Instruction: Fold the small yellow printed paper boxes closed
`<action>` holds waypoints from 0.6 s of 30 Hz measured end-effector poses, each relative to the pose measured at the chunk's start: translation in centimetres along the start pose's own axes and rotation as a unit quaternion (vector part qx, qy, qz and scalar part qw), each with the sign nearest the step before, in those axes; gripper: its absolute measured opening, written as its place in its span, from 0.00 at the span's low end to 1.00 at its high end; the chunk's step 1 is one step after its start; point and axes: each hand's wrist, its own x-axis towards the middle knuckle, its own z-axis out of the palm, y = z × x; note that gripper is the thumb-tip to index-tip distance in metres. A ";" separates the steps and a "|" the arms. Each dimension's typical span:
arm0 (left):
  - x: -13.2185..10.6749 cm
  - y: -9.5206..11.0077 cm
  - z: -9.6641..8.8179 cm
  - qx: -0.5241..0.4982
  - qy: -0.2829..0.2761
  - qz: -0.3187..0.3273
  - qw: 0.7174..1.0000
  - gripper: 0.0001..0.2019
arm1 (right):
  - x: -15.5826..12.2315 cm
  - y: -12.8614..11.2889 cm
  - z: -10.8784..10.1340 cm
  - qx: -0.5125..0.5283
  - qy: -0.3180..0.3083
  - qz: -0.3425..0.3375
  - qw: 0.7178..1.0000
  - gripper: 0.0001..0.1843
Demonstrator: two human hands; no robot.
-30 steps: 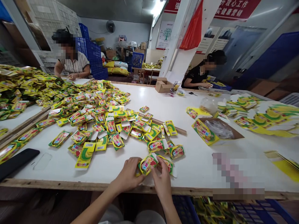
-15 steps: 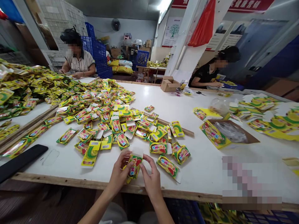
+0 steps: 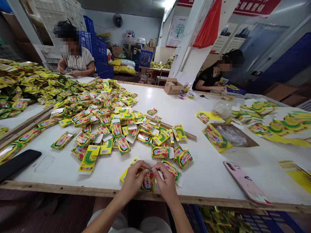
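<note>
Yellow-green card box (image 3: 148, 183), long axis and white flap (image 3: 151, 162) pointing away, pinched closed in both my hands' fingers (image 3: 139, 164); open yellow carton (image 3: 215, 139): clear crumpled plastic (image 3: 232, 135).

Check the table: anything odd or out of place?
The pink phone looks out of place: it lies slantwise, right of the right hand, its near end at the table's wooden front edge, where a knock might tip it off.

健康营销 in white on the red banner (image 3: 257, 8) right of the pillar (image 3: 190, 66), 强 cut off on the banner (image 3: 185, 2) to its left, tree poster (image 3: 179, 30) print too small for me, packs' (image 3: 88, 160) bright lettering below it unclear from here
</note>
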 end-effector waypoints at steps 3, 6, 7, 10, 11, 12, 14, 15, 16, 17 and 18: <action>0.4 0.0 -0.1 -0.054 0.008 -0.001 0.999 0.15 | 0.3 0.3 0.8 0.050 0.033 0.021 0.998 0.10; 0.5 -0.3 -0.3 -0.053 -0.015 -0.013 0.998 0.12 | 0.1 0.8 0.9 0.059 0.034 0.028 0.997 0.13; 0.5 -0.3 -0.4 -0.042 -0.021 -0.013 0.999 0.09 | -0.1 0.9 0.9 0.049 0.026 0.019 0.998 0.10; 0.3 -0.3 -0.7 -0.022 -0.019 -0.007 1.000 0.06 | -0.6 0.6 0.6 0.030 0.014 -0.010 0.999 0.08; 0.2 -0.2 -0.7 -0.019 -0.016 -0.005 1.000 0.07 | -0.7 0.4 0.6 0.028 0.014 -0.015 0.999 0.09; 0.1 -0.1 -0.7 -0.015 -0.013 -0.004 1.000 0.07 | -0.8 0.2 0.7 0.026 0.017 -0.017 0.999 0.09; 0.0 0.2 -0.6 -0.004 -0.007 -0.010 1.000 0.08 | -0.8 -0.3 0.8 0.016 0.028 -0.011 0.999 0.09; 0.0 0.3 -0.6 0.001 -0.002 -0.014 1.000 0.09 | -0.7 -0.6 1.0 0.008 0.035 -0.004 0.999 0.09; 0.0 0.4 -0.5 0.004 0.004 -0.019 1.000 0.09 | -0.5 -0.8 1.1 -0.001 0.040 0.004 0.999 0.09; 0.1 0.4 -0.5 0.004 0.011 -0.023 1.000 0.09 | -0.3 -1.1 1.2 -0.009 0.044 0.012 0.999 0.09; 0.2 0.4 -0.4 0.002 0.020 -0.025 0.999 0.09 | 0.0 -1.3 1.4 -0.016 0.048 0.019 0.999 0.09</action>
